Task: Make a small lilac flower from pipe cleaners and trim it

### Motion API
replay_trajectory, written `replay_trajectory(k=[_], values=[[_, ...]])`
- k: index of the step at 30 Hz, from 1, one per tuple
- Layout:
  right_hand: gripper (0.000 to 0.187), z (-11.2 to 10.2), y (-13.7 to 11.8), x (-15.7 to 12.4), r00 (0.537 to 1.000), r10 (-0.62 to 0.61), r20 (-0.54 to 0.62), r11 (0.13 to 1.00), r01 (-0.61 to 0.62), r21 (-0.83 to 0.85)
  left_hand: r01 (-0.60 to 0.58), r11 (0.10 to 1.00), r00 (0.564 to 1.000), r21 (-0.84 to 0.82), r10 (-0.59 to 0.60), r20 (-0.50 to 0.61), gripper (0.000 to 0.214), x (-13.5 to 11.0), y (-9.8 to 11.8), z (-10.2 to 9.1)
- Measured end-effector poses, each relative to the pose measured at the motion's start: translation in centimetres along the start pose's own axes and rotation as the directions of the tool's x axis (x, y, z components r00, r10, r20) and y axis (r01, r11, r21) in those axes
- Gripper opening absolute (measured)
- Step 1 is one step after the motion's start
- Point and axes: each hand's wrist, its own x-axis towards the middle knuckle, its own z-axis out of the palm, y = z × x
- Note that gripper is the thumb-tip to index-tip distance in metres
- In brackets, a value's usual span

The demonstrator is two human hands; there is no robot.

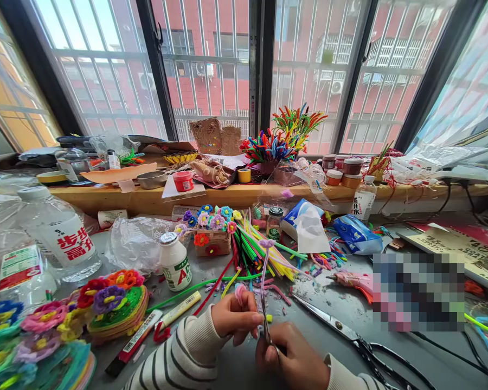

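Low in the middle, my left hand (pixel 236 317) is closed, with a pink fuzzy pipe-cleaner loop (pixel 239 292) showing above its fingers. Its fingertips meet the blades of small scissors (pixel 264 317), which my right hand (pixel 290 352) grips with the points upward. A lavender pipe cleaner (pixel 265 265) with a curled top stands along the blades; its lower end is hidden near my fingers. To the right lie large open scissors (pixel 337 325). Left of my hands are a glue stick (pixel 179 307) and a red-and-white box cutter (pixel 136 341).
Pipe-cleaner flowers (pixel 40 346) fill the left front. Behind are a white bottle (pixel 174 262), a cardboard box (pixel 212 242) of flowers, a bundle of pipe cleaners (pixel 252 254) and a glass jar (pixel 275 223). A pink glue gun (pixel 355 283) lies right. A cluttered wooden sill (pixel 236 190) runs behind.
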Motion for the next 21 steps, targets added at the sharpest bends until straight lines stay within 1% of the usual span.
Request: replay_trajectory(k=[3, 6, 9, 11, 14, 17, 21], values=[[0.072, -0.12, 0.02, 0.03, 0.999, -0.034, 0.003, 0.999, 0.034, 0.005, 0.025, 1.000, 1.000, 0.005, -0.025, 0.017, 0.031, -0.03, -0.14, -0.07], [0.071, -0.04, 0.19, 0.05, 0.999, -0.038, 0.001, 0.998, 0.038, 0.043, 0.041, 0.999, 0.999, 0.021, -0.041, 0.031, 0.029, -0.04, -0.54, -0.35], [0.071, 0.03, 0.13, 0.07, 0.998, -0.051, -0.036, 0.995, 0.054, 0.080, 0.048, 0.998, 0.998, 0.030, -0.049, 0.044, 0.029, 0.00, -0.88, -0.59], [0.071, 0.07, 0.09, 0.10, 0.996, -0.059, -0.071, 0.995, 0.064, 0.073, 0.065, 0.997, 0.996, 0.032, -0.067, 0.056, 0.030, 0.03, -0.94, -0.63], [0.068, 0.21, 0.31, 0.16, 0.992, -0.045, -0.116, 0.999, 0.047, 0.010, 0.071, 0.997, 0.996, 0.039, -0.073, 0.054, 0.031, 0.06, -0.87, -0.54], [0.066, 0.35, 0.71, 0.28, 0.986, -0.021, -0.162, 0.998, 0.012, -0.055, 0.062, 0.997, 0.998, 0.038, -0.063, 0.017, 0.031, 0.08, -0.67, -0.44], [0.065, 0.34, 0.85, 0.46, 0.982, 0.013, -0.188, 0.999, -0.021, -0.041, 0.052, 0.998, 0.999, 0.036, -0.052, -0.005, 0.033, 0.13, -0.21, -0.40]])
